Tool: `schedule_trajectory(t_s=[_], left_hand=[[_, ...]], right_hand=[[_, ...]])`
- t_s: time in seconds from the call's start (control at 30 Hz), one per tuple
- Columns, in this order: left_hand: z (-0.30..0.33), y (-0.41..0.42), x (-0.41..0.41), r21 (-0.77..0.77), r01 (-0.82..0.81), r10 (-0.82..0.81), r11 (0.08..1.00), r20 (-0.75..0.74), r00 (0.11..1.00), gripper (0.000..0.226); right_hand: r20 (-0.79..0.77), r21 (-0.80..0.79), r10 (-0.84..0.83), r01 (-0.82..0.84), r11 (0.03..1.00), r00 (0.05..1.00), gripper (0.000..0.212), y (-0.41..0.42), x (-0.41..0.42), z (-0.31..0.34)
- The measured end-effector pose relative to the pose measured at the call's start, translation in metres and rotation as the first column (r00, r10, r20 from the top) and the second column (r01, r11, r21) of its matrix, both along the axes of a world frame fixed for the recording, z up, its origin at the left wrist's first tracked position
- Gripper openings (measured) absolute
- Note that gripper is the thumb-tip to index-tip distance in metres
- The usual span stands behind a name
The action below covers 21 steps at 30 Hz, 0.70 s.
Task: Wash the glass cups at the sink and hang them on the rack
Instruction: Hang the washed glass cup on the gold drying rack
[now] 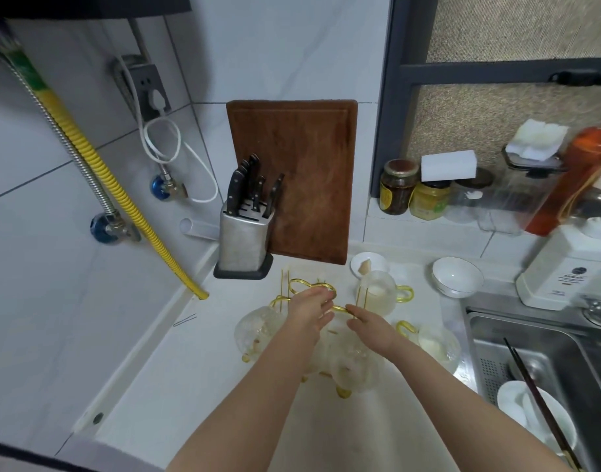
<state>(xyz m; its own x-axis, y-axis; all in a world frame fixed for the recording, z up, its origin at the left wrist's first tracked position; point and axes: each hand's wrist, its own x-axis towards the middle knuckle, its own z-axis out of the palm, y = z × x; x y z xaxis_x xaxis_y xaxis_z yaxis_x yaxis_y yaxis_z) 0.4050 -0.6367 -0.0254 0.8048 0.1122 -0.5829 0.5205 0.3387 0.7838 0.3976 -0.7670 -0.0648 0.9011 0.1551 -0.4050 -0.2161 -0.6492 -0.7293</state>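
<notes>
A thin gold rack (310, 285) with a looped top stands on the white counter (197, 386), left of the sink. Several textured glass cups with yellow handles hang around it: one on the left (255, 332), one at the front (355, 367), one on the right (437, 345) and one at the back (381, 290). My left hand (307, 311) and my right hand (372, 330) meet at the rack's middle. Both pinch the yellow handle (340, 309) of a cup that is mostly hidden beneath them.
A knife block (243, 241) and a wooden cutting board (306, 178) stand behind the rack. A white bowl (457, 276) and a small dish (369, 262) sit to the right. The steel sink (496, 338) holds white bowls and chopsticks (541, 400). A soap dispenser (571, 267) stands beside it.
</notes>
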Motion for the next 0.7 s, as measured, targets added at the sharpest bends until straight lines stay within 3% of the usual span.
schedule_trajectory(t_s=[0.17, 0.4, 0.57, 0.7], left_hand=[[-0.003, 0.001, -0.001, 0.128, -0.003, 0.0, 0.992, 0.023, 1.0, 0.005], [-0.007, 0.003, -0.006, 0.358, -0.04, 0.012, 0.933, 0.081, 0.997, 0.028], [-0.011, 0.008, -0.024, 0.612, 0.01, -0.093, 0.791, 0.104, 0.99, 0.031], [-0.012, 0.014, -0.04, 0.791, -0.106, -0.032, 0.602, 0.157, 0.987, 0.048]], right_hand=[[0.053, -0.064, 0.062, -0.059, 0.996, 0.997, 0.048, 0.0, -0.011, 0.001], [0.139, -0.149, 0.14, -0.119, 0.982, 0.98, 0.046, 0.011, -0.04, 0.006], [0.184, -0.202, 0.239, -0.202, 0.958, 0.953, 0.051, 0.017, -0.062, 0.0], [0.196, -0.248, 0.282, -0.231, 0.941, 0.939, 0.053, 0.023, -0.074, 0.0]])
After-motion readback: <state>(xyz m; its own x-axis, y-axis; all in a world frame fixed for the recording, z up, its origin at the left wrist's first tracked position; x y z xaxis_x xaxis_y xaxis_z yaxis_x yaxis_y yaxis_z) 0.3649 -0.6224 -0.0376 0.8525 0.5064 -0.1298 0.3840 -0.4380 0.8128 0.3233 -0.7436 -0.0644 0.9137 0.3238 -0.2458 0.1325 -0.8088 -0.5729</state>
